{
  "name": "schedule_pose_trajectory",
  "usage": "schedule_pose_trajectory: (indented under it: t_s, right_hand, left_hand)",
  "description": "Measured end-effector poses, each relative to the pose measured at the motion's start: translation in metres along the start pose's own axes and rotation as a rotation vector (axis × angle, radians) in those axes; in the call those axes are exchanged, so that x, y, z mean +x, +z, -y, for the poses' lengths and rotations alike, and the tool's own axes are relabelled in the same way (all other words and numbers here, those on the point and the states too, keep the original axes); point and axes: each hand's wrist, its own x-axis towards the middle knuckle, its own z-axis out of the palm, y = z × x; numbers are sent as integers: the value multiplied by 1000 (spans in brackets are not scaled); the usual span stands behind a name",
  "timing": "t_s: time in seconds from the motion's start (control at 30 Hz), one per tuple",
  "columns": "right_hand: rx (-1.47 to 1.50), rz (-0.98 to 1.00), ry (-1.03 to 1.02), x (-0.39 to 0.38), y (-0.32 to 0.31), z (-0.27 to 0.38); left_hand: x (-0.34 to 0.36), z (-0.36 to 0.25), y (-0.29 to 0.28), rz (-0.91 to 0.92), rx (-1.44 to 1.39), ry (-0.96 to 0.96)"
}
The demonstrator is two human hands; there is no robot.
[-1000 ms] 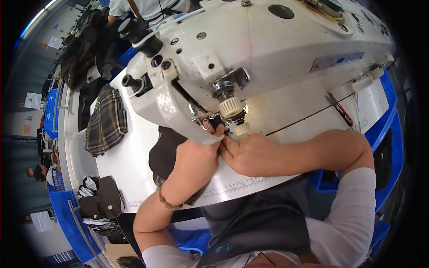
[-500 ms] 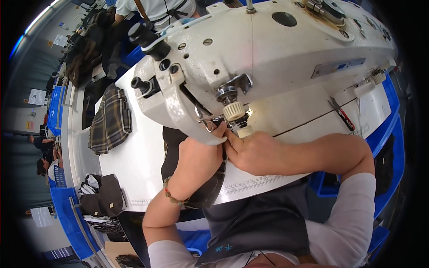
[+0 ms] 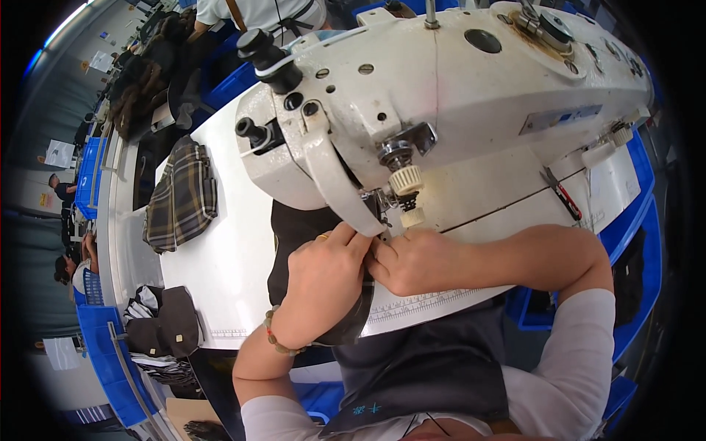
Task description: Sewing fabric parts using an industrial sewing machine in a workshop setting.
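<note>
A white sewing machine (image 3: 471, 81) stands over the white table, its needle area largely hidden behind the curved guard. Dark cloth (image 3: 290, 228), with a faint plaid part near its front edge, lies under the machine's head. My left hand (image 3: 323, 275), with a beaded bracelet at the wrist, rests on this cloth, its fingers closed on it just in front of the guard. Close beside it, my right hand (image 3: 412, 261) is pinched at the cloth's right edge, below the tension knobs. Fingertips of both hands nearly meet; what lies exactly between them is hidden.
Folded plaid cloth (image 3: 180, 195) lies on the table's left. Red-and-black thread snips (image 3: 562, 195) rest at the right. Dark garments (image 3: 165, 323) are piled beside the left edge, near a blue bin (image 3: 110, 360). Another person (image 3: 257, 15) is beyond the machine.
Both hands have drawn slightly back from the needle area toward me. More of the dark cloth shows beside my left hand. The view has shifted a little, so the machine appears farther right.
</note>
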Motion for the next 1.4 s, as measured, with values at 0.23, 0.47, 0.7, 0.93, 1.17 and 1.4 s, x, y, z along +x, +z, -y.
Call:
schedule_pose_trajectory:
  t_s: [0.23,0.47,0.7,0.93,1.17,1.4]
  right_hand:
    - [-26,-122,60,3,2,-5]
    - [16,5,3,-1,-4,7]
    - [-49,89,-3,-4,-16,11]
    - [-80,91,56,-2,-13,4]
    - [-22,30,119,1,1,-12]
    - [20,86,135,-2,2,-19]
  left_hand:
    - [-1,-1,0,-29,-45,-28]
    - [-2,-1,5,-4,-96,-9]
    - [0,-3,9,4,-118,17]
    - [6,2,16,8,-109,-24]
    - [19,12,24,-153,-157,-58]
    - [8,0,-18,-254,-65,-10]
